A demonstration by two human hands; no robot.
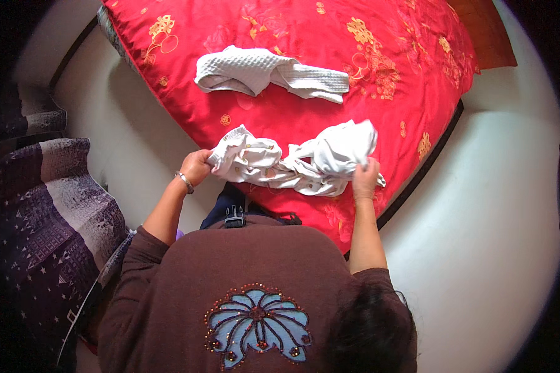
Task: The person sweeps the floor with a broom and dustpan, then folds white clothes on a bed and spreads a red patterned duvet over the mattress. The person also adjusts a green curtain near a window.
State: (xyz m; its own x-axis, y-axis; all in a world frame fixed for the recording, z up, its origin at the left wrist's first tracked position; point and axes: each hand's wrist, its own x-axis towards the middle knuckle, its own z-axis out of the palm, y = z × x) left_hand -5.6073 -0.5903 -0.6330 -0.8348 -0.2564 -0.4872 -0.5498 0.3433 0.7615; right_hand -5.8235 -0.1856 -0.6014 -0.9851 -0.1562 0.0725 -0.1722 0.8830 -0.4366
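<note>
In the head view a bunched, twisted white garment (266, 161) with a small print spans the space between my hands, over the near corner of the red bedspread. My left hand (197, 167) grips its ribbed edge at the left end. At the right end, my right hand (366, 177) is closed on the same cloth, beside a puffed-up plain white part. Farther up the bed lies a folded white waffle-textured cloth (270, 72), apart from both hands.
The red bedspread (168, 88) with gold patterns covers the bed, whose dark edge (420, 172) runs along the right. Dark patterned fabric with stars (51, 224) hangs or lies at the left. Pale floor (466, 224) shows on the right, and a reddish-brown surface (487, 37) stands at the upper right.
</note>
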